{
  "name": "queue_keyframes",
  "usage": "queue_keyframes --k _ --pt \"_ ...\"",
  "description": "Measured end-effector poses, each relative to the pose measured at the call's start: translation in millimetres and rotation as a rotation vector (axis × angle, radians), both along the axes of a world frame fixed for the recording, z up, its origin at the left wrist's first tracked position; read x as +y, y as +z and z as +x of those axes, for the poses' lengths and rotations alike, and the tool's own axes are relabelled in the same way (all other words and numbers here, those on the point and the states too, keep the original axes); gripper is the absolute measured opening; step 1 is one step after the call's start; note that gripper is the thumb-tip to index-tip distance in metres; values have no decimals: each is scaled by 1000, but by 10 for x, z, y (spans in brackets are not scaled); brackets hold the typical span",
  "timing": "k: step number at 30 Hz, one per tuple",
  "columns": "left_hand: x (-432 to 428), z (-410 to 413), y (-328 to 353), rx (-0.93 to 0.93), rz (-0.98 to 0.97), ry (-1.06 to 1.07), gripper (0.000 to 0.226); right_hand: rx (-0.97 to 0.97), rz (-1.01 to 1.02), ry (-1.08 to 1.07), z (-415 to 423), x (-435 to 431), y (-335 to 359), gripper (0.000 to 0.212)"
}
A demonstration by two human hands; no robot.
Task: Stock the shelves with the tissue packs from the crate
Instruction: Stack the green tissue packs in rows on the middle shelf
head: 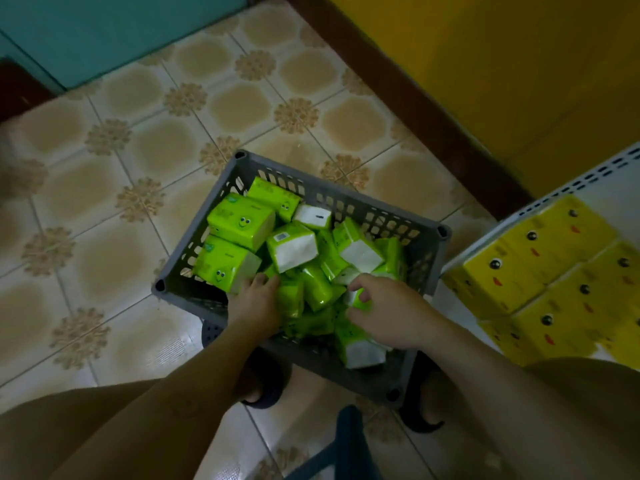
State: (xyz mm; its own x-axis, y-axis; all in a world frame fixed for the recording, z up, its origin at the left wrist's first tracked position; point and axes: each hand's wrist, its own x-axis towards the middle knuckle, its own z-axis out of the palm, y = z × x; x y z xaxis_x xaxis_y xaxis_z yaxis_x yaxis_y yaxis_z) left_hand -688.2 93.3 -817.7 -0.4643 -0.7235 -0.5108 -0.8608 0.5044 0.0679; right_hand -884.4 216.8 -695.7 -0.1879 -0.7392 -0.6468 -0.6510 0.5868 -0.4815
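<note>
A grey slatted plastic crate stands on the tiled floor in front of me, filled with several green tissue packs with white ends and smiley faces. My left hand reaches into the near left of the crate, fingers down among the packs; whether it grips one is hidden. My right hand is at the near right, its thumb and fingers curled round a green pack. At the right, a white shelf holds yellow tissue packs laid in rows.
Patterned beige floor tiles spread left of and behind the crate. A yellow wall with a dark brown skirting runs behind the shelf. A teal panel is at the top left. My sandalled feet stand close to the crate.
</note>
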Motion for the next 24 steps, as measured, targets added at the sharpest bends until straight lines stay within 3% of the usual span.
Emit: queue_keyframes --k 8,12,14,17,20,24 --pt "231 91 702 397 -245 -184 72 -84 9 -190 88 73 316 56" --pt "483 -37 1381 702 -372 -380 72 -552 -54 -712 281 291 650 46" --pt "623 -69 1719 818 -419 -449 72 -738 -146 -834 377 436 832 39" --pt "803 -92 2100 905 -470 -525 69 -817 -333 -919 413 668 1146 34" --pt "964 -148 2449 975 -363 -417 88 -800 -493 -936 387 843 1468 42" --pt "1154 -303 2948 1222 -141 -36 98 -699 -737 -934 416 1011 1858 50"
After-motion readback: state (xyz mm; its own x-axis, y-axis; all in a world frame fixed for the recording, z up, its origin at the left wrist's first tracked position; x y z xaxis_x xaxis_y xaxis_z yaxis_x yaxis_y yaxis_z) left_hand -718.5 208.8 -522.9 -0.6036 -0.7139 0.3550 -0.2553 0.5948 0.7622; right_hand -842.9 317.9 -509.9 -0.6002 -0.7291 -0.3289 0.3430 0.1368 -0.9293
